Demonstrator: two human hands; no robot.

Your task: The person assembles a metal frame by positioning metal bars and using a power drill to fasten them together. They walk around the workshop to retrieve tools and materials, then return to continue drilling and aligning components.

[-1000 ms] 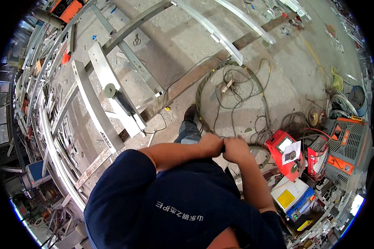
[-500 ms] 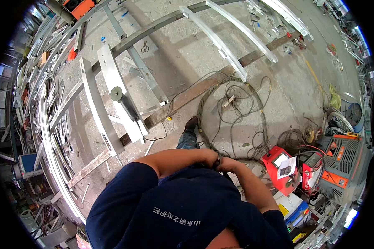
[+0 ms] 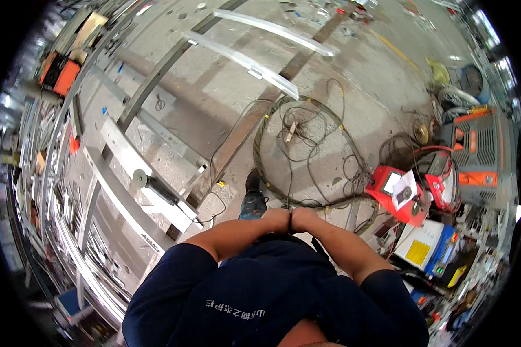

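My left hand (image 3: 276, 220) and my right hand (image 3: 303, 220) meet in front of my waist, side by side. Both look closed, knuckles outward, and a narrow dark strip shows between them. Whatever they grip is hidden by the hands themselves and cannot be named. Just past my left hand is my leg, ending in a dark shoe (image 3: 253, 180). A thick cable loop (image 3: 258, 151) lies on the floor ahead of the hands, with thinner cords tangled inside it.
At left, an angle grinder (image 3: 156, 186) rests on a white metal beam (image 3: 121, 143) beside another beam (image 3: 113, 184). Pale curved rails (image 3: 237, 56) lie ahead across dark steel bars. To my right stand a red machine (image 3: 396, 194), a grey-orange machine (image 3: 477, 153) and a white box (image 3: 418, 246).
The whole view has turned, so the beams and grinder sit lower and farther left. My hands have shifted from a slanted overlap to level, side by side.
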